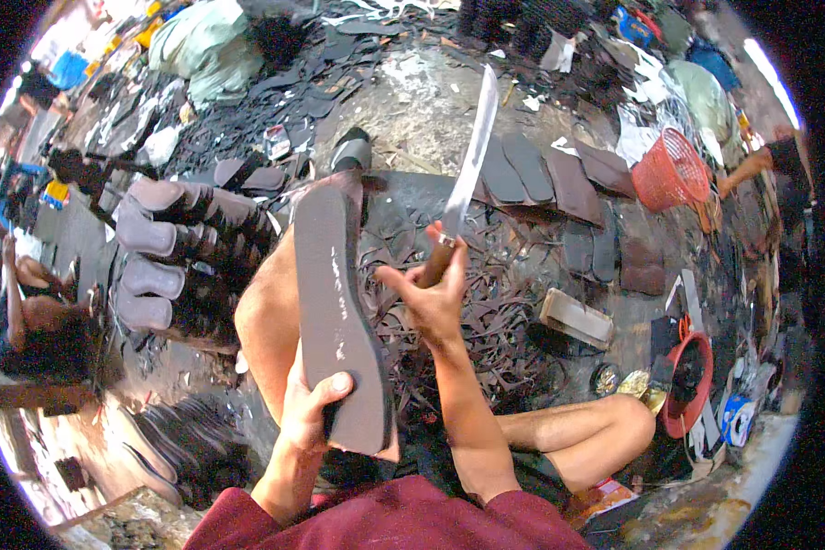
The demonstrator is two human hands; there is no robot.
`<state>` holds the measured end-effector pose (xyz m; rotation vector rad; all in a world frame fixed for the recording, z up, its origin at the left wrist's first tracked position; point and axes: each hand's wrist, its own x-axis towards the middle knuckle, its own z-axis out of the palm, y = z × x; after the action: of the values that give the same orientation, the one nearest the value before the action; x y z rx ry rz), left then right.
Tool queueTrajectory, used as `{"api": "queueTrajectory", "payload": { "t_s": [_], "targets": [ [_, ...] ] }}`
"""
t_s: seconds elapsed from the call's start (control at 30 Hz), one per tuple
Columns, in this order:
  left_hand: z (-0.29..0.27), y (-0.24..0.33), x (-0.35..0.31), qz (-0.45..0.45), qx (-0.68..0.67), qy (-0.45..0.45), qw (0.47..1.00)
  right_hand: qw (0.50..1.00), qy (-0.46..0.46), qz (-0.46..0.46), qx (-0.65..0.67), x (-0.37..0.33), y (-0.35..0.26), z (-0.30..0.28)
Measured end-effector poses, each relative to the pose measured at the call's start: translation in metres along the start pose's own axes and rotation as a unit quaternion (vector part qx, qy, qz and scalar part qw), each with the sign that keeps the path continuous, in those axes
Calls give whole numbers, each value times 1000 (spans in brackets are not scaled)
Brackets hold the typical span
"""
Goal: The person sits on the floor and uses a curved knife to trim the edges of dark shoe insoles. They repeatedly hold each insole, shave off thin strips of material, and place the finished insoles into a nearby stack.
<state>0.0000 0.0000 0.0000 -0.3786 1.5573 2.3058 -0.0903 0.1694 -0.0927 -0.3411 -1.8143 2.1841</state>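
Note:
My left hand (304, 408) is closed round the lower end of a dark grey shoe sole (332, 266), thumb on its flat face. The sole stands lengthwise away from me, with pale marks along its middle. A brownish edge shows beneath its heel end. To the right, my right hand (438, 298) grips the brown handle of a long knife (476, 151). Its blade points up and away, apart from the sole. Below both hands lies a heap of curled dark trimmings (472, 344), partly hidden by my right arm.
Stacked soles (151, 234) stand at the left. Flat sole sheets (518, 170) lie at the far right, near a red basket (671, 170). A pale rectangular block (576, 318) and a red bowl (692, 385) sit to my right. Other people's limbs show at both sides.

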Motion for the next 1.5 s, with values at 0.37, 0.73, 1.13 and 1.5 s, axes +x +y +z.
{"api": "queueTrajectory", "payload": {
  "t_s": [0.37,0.73,1.13,1.5],
  "targets": [
    [-18,-6,-5,-31,18,-23,999,987,-8,-59,-152,-3,-99,-38],
    [-24,-46,22,-120,-214,-83,966,995,19,-51,-86,-74,-157,-86],
    [-2,-16,15,-46,52,-116,991,784,-49,-143,-602,-142,-210,-177],
    [4,-22,-8,-70,203,-319,923,683,-51,-313,-658,-80,-194,-174]
  ]
}}
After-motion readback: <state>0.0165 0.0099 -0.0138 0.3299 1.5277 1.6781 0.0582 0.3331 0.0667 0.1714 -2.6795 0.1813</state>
